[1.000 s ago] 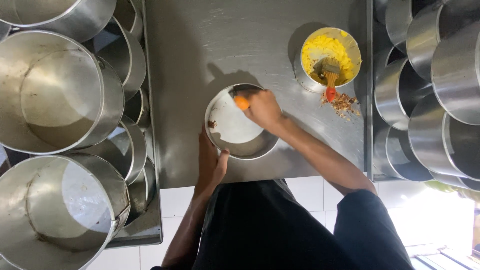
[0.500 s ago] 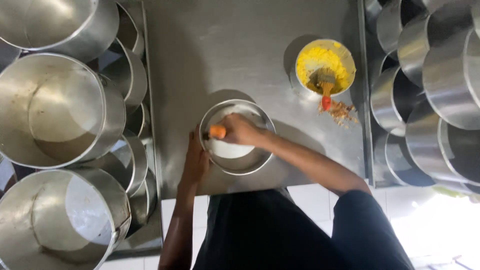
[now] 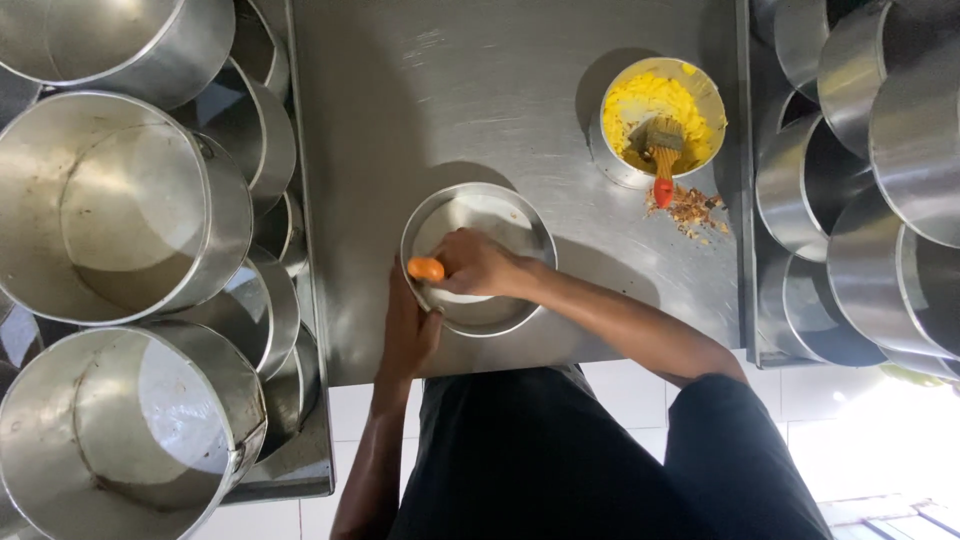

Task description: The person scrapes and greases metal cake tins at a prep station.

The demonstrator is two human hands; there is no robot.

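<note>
A round metal cake tin (image 3: 492, 209) with a white lining sits on the steel table (image 3: 440, 90). My right hand (image 3: 478, 264) is inside the tin, shut on an orange-handled tool (image 3: 426, 269) at the tin's left rim. My left hand (image 3: 411, 330) presses against the tin's near left wall and steadies it. Further right stands a bowl of yellow paste (image 3: 660, 115) with a red-handled brush (image 3: 662, 160) resting in it.
Stacks of large round metal tins (image 3: 110, 210) fill the rack on the left, and more tins (image 3: 860, 170) crowd the right. Brown crumbs (image 3: 692, 210) lie beside the yellow bowl. The table's front edge runs just below the tin.
My right hand has swept the orange tool from the tin's upper part round to its left rim. The left hand has stayed on the tin's near left side.
</note>
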